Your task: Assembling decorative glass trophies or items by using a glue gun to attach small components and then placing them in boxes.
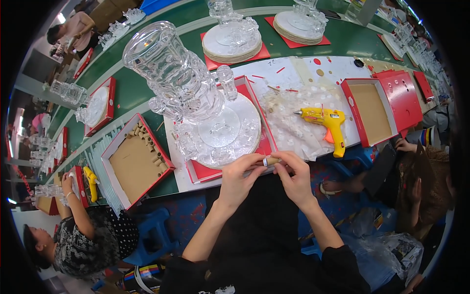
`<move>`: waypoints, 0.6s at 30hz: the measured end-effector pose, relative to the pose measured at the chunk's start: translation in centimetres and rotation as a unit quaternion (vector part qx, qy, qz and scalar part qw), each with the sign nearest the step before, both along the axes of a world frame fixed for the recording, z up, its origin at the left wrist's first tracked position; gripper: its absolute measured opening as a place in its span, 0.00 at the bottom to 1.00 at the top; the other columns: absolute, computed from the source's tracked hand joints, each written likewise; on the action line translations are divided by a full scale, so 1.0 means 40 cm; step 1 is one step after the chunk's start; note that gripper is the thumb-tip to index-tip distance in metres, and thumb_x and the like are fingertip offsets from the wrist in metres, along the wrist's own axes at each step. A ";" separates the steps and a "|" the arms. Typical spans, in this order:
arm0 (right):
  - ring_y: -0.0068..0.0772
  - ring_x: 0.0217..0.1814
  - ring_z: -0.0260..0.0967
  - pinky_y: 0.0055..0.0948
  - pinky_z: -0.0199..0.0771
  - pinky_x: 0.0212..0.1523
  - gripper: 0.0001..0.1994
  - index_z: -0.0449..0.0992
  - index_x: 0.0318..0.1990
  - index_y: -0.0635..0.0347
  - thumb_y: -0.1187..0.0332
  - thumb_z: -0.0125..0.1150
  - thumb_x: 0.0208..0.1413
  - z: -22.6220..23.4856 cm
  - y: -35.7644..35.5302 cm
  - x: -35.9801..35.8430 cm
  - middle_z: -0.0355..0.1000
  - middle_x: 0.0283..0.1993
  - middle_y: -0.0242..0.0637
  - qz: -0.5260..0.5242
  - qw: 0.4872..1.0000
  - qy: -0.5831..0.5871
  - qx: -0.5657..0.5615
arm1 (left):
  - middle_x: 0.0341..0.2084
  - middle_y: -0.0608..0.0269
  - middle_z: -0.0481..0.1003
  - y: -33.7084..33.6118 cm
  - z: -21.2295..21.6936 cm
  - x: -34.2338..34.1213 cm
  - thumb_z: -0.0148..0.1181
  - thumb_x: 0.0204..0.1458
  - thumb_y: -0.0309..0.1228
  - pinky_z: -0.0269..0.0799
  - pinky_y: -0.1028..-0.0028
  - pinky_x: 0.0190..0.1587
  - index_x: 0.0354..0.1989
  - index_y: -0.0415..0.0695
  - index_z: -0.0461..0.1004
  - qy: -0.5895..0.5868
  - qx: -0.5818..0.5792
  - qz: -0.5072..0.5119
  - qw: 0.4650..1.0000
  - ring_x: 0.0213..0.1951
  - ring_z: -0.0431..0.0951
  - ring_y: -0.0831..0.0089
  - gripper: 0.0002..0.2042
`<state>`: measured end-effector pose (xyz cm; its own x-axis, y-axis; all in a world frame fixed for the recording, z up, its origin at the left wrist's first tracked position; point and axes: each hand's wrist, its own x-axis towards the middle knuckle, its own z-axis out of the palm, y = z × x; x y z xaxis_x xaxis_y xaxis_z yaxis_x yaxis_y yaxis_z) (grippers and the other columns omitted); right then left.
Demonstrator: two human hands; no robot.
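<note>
Green, the long workbench [147,83] carries a tall clear crystal tower [188,83] on a round base in a red tray [267,144], with a yellow glue gun [325,120] lying to its right and an open red box of cardboard tubes [134,164] to its left. At the near edge, just in front of the tray, the left hand [240,179] and right hand [293,179] meet, fingers pinched on the two ends of a small tan tube [270,160]. Its long axis runs roughly left to right, the right end tilted slightly away from the person.
</note>
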<state>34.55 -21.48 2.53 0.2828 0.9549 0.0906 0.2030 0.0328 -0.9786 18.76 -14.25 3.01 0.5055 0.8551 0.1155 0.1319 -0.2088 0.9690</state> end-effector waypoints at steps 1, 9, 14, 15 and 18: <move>0.26 0.34 0.72 0.21 0.74 0.33 0.14 0.75 0.48 0.65 0.83 0.55 0.53 -0.001 0.001 -0.001 0.72 0.43 0.40 -0.002 1.000 -0.001 0.004 | 0.38 0.55 0.78 -0.001 0.001 -0.001 0.62 0.46 0.16 0.79 0.75 0.42 0.43 0.34 0.76 0.000 -0.001 0.000 1.000 0.38 0.81 0.70 0.13; 0.20 0.31 0.70 0.16 0.68 0.29 0.13 0.75 0.47 0.66 0.83 0.54 0.54 -0.005 0.001 -0.001 0.71 0.42 0.37 -0.006 0.999 -0.022 0.025 | 0.38 0.55 0.78 0.000 0.001 0.001 0.62 0.46 0.16 0.79 0.74 0.42 0.42 0.35 0.76 0.002 -0.003 -0.003 1.000 0.38 0.81 0.71 0.13; 0.20 0.31 0.70 0.16 0.68 0.29 0.13 0.75 0.47 0.66 0.83 0.55 0.54 0.001 0.003 -0.002 0.72 0.42 0.37 -0.008 0.999 -0.039 0.026 | 0.37 0.55 0.78 0.000 0.002 0.002 0.63 0.46 0.16 0.79 0.75 0.42 0.42 0.35 0.77 0.002 -0.002 -0.001 1.000 0.38 0.81 0.71 0.13; 0.20 0.31 0.70 0.16 0.69 0.29 0.13 0.75 0.47 0.66 0.83 0.55 0.54 0.003 0.003 -0.003 0.72 0.42 0.37 -0.008 0.999 -0.041 0.028 | 0.37 0.55 0.78 0.000 -0.001 0.002 0.63 0.46 0.16 0.79 0.75 0.42 0.42 0.35 0.77 0.003 -0.001 0.000 1.000 0.38 0.81 0.71 0.13; 0.21 0.31 0.71 0.16 0.69 0.29 0.13 0.75 0.47 0.66 0.84 0.55 0.54 0.004 0.005 -0.004 0.72 0.42 0.38 -0.009 0.999 -0.036 0.027 | 0.36 0.56 0.78 0.001 -0.008 0.002 0.63 0.46 0.17 0.79 0.75 0.42 0.42 0.35 0.77 0.004 -0.008 0.001 1.000 0.38 0.81 0.71 0.13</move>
<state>34.37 -21.30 2.68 0.2905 0.9429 0.1627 0.2735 0.0812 -0.9584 18.84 -14.19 2.70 0.5054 0.8573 0.0983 0.1394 -0.1935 0.9711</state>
